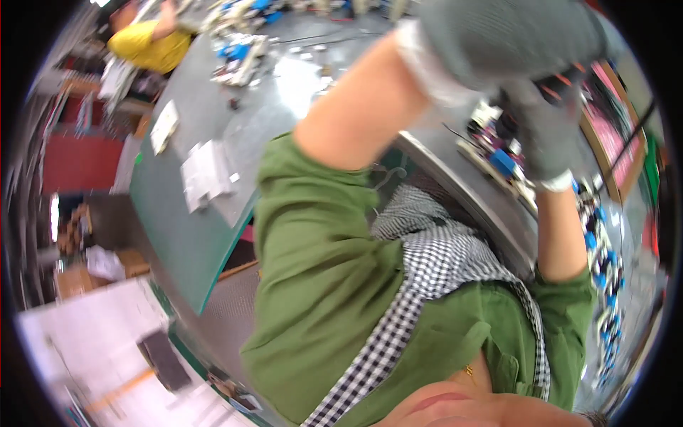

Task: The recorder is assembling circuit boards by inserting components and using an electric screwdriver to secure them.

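Observation:
My left hand (pixel 509 39), in a grey glove with a pale cuff, is raised very close at the top right. Its fingers run out of clear sight. My right hand (pixel 544 135), also grey-gloved, is raised just below it, with its fingertips partly hidden behind the left glove. Between the two gloves shows a dark thing with orange stripes (pixel 562 82); what it is, and whether either hand grips it, I cannot make out. Beyond my right hand, small parts with a blue block (pixel 502 162) lie on the grey worktop (pixel 455 153).
White folded pieces (pixel 206 174) lie on the green-edged table (pixel 167 213) to my left. Blue and white parts (pixel 242 60) are heaped farther back. A person in yellow (pixel 153 46) works at far left. A carton with pink contents (pixel 615 128) stands at right, above strung blue-white parts (pixel 605 277).

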Demonstrator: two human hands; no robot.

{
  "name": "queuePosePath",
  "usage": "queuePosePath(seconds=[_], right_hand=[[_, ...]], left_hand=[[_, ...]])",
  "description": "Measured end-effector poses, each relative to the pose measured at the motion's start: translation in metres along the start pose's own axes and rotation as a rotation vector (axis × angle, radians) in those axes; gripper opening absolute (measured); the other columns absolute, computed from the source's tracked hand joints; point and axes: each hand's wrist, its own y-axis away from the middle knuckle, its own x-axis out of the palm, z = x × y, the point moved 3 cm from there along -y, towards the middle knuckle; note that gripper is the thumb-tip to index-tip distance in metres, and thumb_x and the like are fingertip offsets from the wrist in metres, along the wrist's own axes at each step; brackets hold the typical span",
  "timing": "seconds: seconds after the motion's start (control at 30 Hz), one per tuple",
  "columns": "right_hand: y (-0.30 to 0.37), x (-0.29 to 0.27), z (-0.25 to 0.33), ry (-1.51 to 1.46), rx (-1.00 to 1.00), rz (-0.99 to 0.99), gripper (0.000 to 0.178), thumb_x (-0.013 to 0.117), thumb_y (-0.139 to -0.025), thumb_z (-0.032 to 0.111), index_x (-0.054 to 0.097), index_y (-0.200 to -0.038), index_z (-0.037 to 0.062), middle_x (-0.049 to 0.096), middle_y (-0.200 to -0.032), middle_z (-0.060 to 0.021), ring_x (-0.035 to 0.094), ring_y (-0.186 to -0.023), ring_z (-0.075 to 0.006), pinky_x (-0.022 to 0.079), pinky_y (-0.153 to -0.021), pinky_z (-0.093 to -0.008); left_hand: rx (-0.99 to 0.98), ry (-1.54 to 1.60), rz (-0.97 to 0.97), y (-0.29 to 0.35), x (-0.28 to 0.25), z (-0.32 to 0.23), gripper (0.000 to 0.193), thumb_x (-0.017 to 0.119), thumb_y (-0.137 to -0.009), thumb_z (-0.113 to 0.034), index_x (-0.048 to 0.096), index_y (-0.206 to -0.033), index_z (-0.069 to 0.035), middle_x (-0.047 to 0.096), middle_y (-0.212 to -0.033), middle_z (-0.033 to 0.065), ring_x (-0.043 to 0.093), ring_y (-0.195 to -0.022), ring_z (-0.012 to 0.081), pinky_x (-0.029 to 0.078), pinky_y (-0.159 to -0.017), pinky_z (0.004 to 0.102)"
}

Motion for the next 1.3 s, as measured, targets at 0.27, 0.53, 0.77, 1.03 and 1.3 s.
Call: queuePosePath(seconds=[0.27,0.53,0.77,1.03,1.3], right_hand=[[-0.014,-0.012,-0.016,-0.435,-0.068,0.022,0.075,0.079,-0.080,0.003,0.041,-0.144,0.0020,0.064,-0.107,-0.0030,0.063,-0.085,-0.0072,0.053,-0.075,-0.0239],[-0.016,-0.020,-0.010,-0.352,-0.270,-0.049,0.075,0.080,-0.079,0.006,0.042,-0.144,0.0019,0.063,-0.104,-0.0033,0.063,-0.085,-0.0077,0.052,-0.075,-0.0247],[-0.021,-0.049,-0.020,0.154,0.086,0.025,0.031,0.072,-0.090,0.020,0.067,-0.116,0.0040,0.069,-0.099,-0.0045,0.067,-0.090,-0.0148,0.056,-0.081,-0.0332],[-0.003,-0.040,-0.018,-0.198,-0.006,-0.053,0.051,0.083,-0.083,0.020,0.052,-0.119,0.0025,0.069,-0.084,-0.0061,0.066,-0.066,-0.0132,0.055,-0.059,-0.0279],[-0.019,-0.061,-0.012,0.192,-0.312,0.002,0.067,0.089,-0.078,0.031,0.054,-0.128,0.0058,0.067,-0.115,-0.0100,0.068,-0.093,-0.0154,0.056,-0.077,-0.0328]], left_hand=[[0.007,-0.316,-0.695,0.087,0.006,0.120,0.010,0.074,-0.087,-0.014,0.069,-0.094,-0.009,0.068,-0.094,0.0072,0.066,-0.089,0.0259,0.055,-0.087,0.0394],[0.037,-1.092,-0.381,0.138,0.033,0.188,0.034,0.088,-0.074,-0.020,0.071,-0.104,-0.014,0.069,-0.104,0.0059,0.063,-0.108,0.0293,0.035,-0.117,0.0488],[0.567,-0.902,-0.383,0.025,0.024,0.071,0.051,0.077,-0.087,-0.010,0.057,-0.133,0.005,0.068,-0.119,0.0179,0.065,-0.117,0.0287,0.048,-0.106,0.0424],[0.783,-0.626,-0.150,-0.018,0.050,0.005,0.048,0.073,-0.092,-0.015,0.054,-0.135,-0.007,0.058,-0.126,0.0212,0.065,-0.109,0.0358,0.056,-0.091,0.0417],[0.582,-0.907,-0.121,-0.019,0.062,0.006,0.035,0.066,-0.098,-0.022,0.061,-0.129,-0.008,0.063,-0.118,0.0183,0.070,-0.095,0.0296,0.057,-0.081,0.0389]])
